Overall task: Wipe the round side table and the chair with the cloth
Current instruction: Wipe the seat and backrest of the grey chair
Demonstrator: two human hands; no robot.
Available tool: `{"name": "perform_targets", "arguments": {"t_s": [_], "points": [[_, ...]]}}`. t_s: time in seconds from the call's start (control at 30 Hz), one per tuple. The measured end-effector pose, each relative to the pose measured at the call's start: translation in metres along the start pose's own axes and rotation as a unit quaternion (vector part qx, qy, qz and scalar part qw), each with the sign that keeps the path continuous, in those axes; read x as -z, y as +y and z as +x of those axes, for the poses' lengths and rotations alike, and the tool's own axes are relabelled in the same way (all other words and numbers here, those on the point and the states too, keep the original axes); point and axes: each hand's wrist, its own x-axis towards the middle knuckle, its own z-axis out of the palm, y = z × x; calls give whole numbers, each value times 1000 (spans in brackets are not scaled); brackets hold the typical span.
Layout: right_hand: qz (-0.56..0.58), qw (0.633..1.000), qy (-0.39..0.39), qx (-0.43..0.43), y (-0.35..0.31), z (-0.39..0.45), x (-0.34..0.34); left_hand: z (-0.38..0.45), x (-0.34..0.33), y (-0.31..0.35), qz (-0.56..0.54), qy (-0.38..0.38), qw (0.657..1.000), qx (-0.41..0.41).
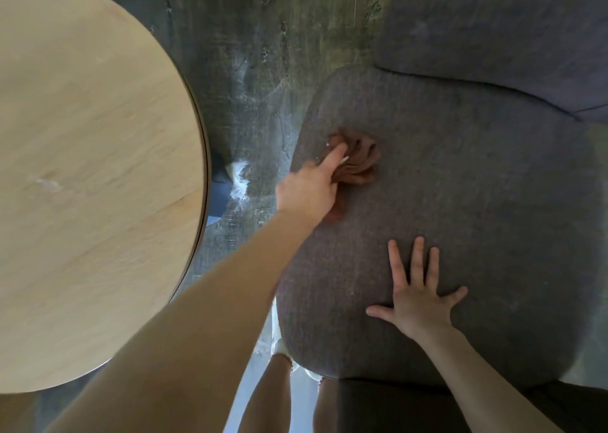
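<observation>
The round side table (pixel 82 182) has a pale wooden top and fills the left of the view. The grey upholstered chair seat (pixel 460 202) lies to the right, its back cushion (pixel 493 27) at the top right. My left hand (pixel 309 190) presses a bunched brown cloth (pixel 357 161) onto the seat's far left part. My right hand (pixel 416 296) rests flat on the seat's near part, fingers spread, holding nothing.
A dark, scuffed floor (pixel 250 70) runs between table and chair, with whitish marks near the table's edge. My legs and white shoes (pixel 283 347) show at the bottom, close to the seat's front edge.
</observation>
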Motion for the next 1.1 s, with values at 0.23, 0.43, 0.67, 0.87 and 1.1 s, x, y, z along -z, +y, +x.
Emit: {"name": "perform_targets", "arguments": {"t_s": [0.23, 0.43, 0.67, 0.87, 1.1], "points": [[4, 1000, 3, 12, 1, -1, -2, 24, 42, -50, -55, 64, 981, 174], [7, 1000, -3, 7, 1, -1, 1, 41, 67, 1, -139, 157, 976, 57], [-2, 1000, -10, -15, -1, 5, -2, 39, 10, 83, 1, -35, 990, -139], [3, 1000, -2, -3, 1, 1, -2, 40, 14, 7, -114, 52, 991, 43], [6, 1000, 3, 2, -1, -2, -1, -42, 5, -60, -266, 126, 939, 177]]}}
